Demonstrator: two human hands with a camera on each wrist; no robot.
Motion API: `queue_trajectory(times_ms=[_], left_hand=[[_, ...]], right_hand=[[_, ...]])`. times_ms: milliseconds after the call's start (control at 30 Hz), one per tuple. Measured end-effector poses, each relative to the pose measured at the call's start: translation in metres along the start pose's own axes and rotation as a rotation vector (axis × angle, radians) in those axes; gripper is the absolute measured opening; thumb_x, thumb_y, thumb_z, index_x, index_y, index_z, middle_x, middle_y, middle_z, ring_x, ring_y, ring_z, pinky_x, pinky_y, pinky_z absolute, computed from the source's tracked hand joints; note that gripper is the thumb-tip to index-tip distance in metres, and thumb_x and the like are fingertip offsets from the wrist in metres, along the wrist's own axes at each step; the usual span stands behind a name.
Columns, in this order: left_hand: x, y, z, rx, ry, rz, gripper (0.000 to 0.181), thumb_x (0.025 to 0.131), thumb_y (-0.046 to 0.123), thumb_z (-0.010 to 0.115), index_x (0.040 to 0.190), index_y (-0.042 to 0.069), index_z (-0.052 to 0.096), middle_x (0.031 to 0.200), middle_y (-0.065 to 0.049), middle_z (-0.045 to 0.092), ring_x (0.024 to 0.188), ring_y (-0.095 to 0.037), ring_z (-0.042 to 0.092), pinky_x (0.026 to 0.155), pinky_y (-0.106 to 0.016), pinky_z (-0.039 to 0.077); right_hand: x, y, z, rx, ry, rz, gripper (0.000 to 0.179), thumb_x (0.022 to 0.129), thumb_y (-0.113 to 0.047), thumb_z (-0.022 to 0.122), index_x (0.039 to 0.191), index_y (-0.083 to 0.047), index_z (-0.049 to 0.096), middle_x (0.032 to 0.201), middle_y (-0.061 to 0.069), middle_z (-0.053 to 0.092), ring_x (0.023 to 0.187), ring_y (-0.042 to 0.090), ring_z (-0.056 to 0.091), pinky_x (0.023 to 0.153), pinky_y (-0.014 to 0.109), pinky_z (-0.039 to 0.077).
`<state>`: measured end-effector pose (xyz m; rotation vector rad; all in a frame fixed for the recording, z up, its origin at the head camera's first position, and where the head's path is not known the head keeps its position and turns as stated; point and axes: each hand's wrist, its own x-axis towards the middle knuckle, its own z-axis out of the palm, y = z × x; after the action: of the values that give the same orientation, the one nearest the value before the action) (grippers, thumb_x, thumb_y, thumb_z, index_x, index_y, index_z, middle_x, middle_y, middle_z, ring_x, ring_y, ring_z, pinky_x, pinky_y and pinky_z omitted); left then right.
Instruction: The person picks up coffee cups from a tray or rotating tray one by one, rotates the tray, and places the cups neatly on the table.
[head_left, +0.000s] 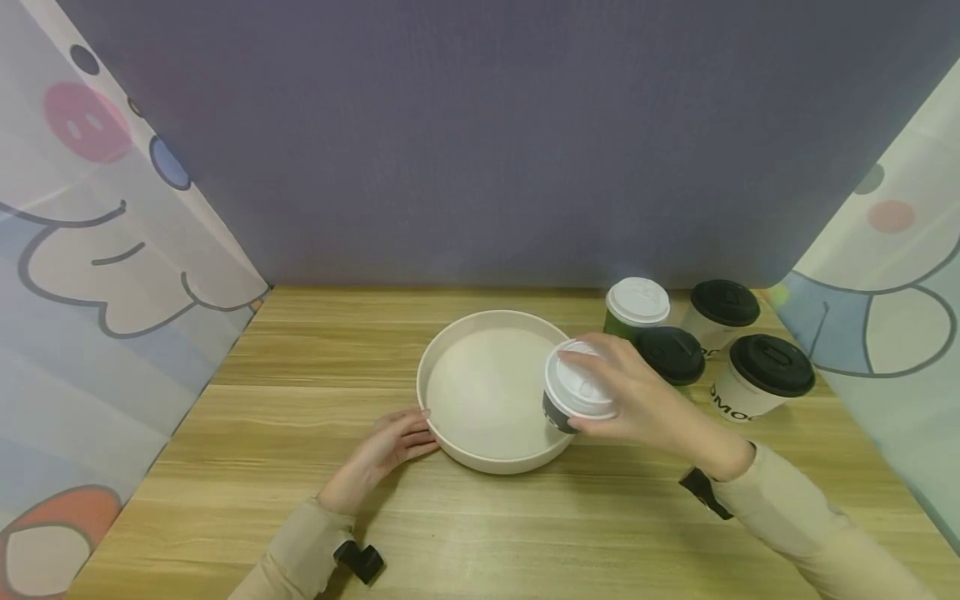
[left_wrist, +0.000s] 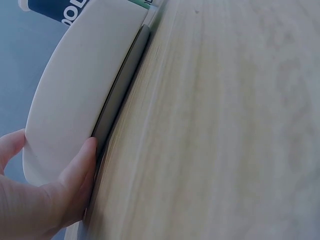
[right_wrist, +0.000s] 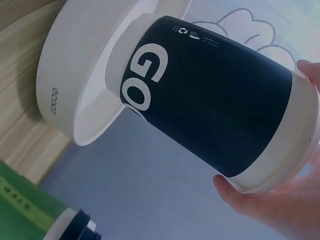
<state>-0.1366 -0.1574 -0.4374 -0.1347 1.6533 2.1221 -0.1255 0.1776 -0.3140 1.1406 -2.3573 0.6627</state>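
A round, cream-coloured tray point(head_left: 487, 392) with a raised wall lies on the wooden table. My left hand point(head_left: 393, 440) holds its left side, with the thumb at the rim and the fingers low on the wall; the left wrist view shows this grip close up. Over the tray's right side, my right hand point(head_left: 633, 392) grips a paper cup point(head_left: 561, 414) near its white lid point(head_left: 581, 382), thumb and fingers on opposite sides. White letters mark the cup's dark sleeve point(right_wrist: 215, 95). In the right wrist view the cup's base overlaps the tray's opening.
Behind and right of my right hand stand several lidded paper cups: a green one with a white lid point(head_left: 637, 300), and others with black lids point(head_left: 772, 365), two of them showing white walls. A grey panel point(head_left: 480, 142) closes off the table's back; printed curtains point(head_left: 892, 250) flank it.
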Motion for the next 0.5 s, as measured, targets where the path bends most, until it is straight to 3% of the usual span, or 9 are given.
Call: queue_trajectory(times_ms=[500], left_hand=[[0.001, 0.000, 0.000, 0.007, 0.011, -0.003, 0.049, 0.092, 0.014, 0.046, 0.125, -0.017, 0.027, 0.091, -0.008, 0.059, 0.086, -0.019, 0.059, 0.087, -0.038, 0.048]], right_hand=[[-0.022, 0.002, -0.021, -0.056, 0.023, 0.066, 0.064, 0.078, -0.059, 0.045, 0.118, -0.010, 0.051, 0.118, 0.017, 0.043, 0.105, 0.032, 0.039, 0.071, 0.043, 0.045]])
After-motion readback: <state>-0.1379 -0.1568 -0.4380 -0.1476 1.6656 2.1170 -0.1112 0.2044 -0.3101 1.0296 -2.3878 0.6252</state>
